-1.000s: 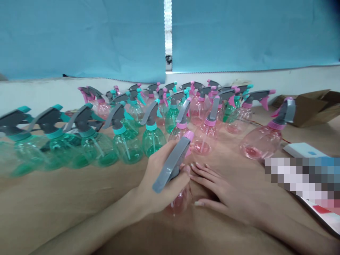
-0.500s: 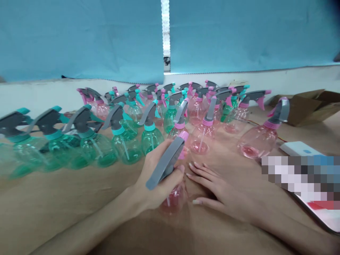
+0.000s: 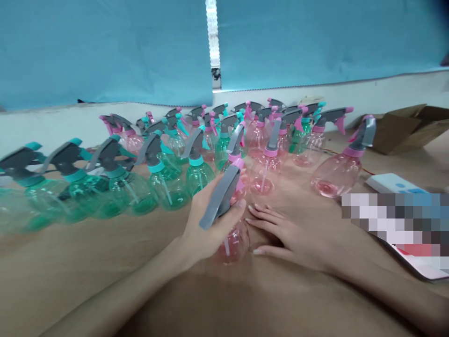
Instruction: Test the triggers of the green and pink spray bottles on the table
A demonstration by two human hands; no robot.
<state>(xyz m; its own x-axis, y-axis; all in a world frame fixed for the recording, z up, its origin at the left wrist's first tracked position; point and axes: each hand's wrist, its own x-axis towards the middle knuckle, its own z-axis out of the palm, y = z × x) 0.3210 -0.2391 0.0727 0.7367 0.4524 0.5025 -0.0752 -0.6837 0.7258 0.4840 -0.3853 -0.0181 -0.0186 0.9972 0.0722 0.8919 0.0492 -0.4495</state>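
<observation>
My left hand (image 3: 206, 222) is wrapped round the neck of a pink spray bottle (image 3: 234, 243) with a grey and pink trigger head. The bottle stands near the table's front, its head tilted up toward the far right; part of its neck is hidden by my fingers. Flat on the table just right of it lies my right hand (image 3: 286, 234), fingers spread and holding nothing. Behind the held bottle stand another pink spray bottle (image 3: 264, 175) and a green spray bottle (image 3: 199, 175).
A row of green spray bottles (image 3: 133, 192) runs along the left, with several pink and green ones behind. To the right are a lone pink spray bottle (image 3: 336, 175), a white box (image 3: 396, 182), a blurred-out flat item and an open cardboard box (image 3: 403, 133).
The view has shifted slightly, so the scene sits a little higher. My left hand still grips the pink spray bottle, and my right hand stays flat beside it.
</observation>
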